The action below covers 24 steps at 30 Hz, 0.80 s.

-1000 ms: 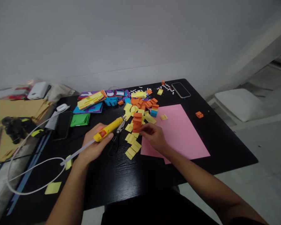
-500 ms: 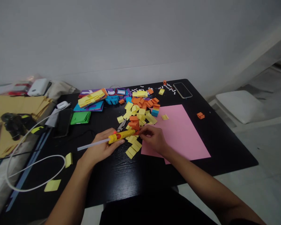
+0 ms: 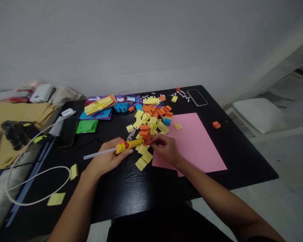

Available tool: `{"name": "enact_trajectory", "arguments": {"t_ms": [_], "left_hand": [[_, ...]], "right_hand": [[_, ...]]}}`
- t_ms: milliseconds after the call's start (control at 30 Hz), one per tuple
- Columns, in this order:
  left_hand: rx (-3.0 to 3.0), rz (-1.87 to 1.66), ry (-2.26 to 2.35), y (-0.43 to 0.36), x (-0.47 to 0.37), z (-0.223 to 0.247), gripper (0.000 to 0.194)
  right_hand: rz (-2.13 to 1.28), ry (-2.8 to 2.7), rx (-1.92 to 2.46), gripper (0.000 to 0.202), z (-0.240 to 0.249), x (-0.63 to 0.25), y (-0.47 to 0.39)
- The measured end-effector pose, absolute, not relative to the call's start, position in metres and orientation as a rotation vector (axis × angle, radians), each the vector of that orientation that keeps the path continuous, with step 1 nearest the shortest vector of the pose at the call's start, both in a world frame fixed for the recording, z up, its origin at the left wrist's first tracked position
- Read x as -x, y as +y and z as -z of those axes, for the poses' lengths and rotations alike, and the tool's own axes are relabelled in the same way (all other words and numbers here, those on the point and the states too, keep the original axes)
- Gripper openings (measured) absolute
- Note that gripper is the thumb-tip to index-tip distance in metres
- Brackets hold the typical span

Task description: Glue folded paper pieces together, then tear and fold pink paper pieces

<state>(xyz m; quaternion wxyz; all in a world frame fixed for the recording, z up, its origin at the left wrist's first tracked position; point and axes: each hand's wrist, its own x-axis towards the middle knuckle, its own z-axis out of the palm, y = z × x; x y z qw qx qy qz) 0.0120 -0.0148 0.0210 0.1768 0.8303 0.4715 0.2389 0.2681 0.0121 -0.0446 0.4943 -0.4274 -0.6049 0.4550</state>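
My left hand [image 3: 108,156] is closed round a yellow hot glue gun [image 3: 130,145], with a pale glue stick [image 3: 100,154] poking out of its back end. The gun's front end points right, toward my right hand [image 3: 166,148]. The right fingers pinch a small folded orange paper piece [image 3: 146,140], partly hidden by the fingers and close to the gun's tip. Behind it lie more orange pieces [image 3: 144,128] and a heap of folded yellow paper pieces [image 3: 146,117]. A pair of scissors [image 3: 131,134] rests partly under the heap, left of the orange pieces.
Pink paper sheets [image 3: 199,144] lie on the right of the black table [image 3: 136,198]. Green paper [image 3: 87,126], stacked coloured paper [image 3: 100,106] and a phone [image 3: 68,131] sit left. Another phone [image 3: 197,97] lies at the back right. A white cable [image 3: 37,204] loops at left.
My left hand and the glue gun have shifted slightly left, drawing the tip back a little from the orange piece. My right hand has stayed almost still.
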Motion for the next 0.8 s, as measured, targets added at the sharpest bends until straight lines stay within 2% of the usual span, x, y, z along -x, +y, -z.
{"name": "enact_trajectory", "arguments": {"t_ms": [367,567,700,800], "left_hand": [[-2.277,-0.681,1.413,-0.014,-0.005,-0.022,0.039],[-2.305,-0.676,1.394,-0.011,-0.001,-0.021,0.034],[-2.269,-0.579,1.587,-0.004,0.017,-0.015,0.023],[-2.266,-0.454,1.870,0.002,0.034,-0.007,0.031]], "right_hand": [[-1.126,-1.404,1.054,0.005,0.045,-0.270,0.013],[-1.155,-1.348,1.044,0.008,0.044,-0.270,0.015],[-1.212,-1.305,1.041,0.014,0.040,-0.270,0.016],[-1.289,-1.250,1.004,0.024,0.037,-0.269,0.016]]}}
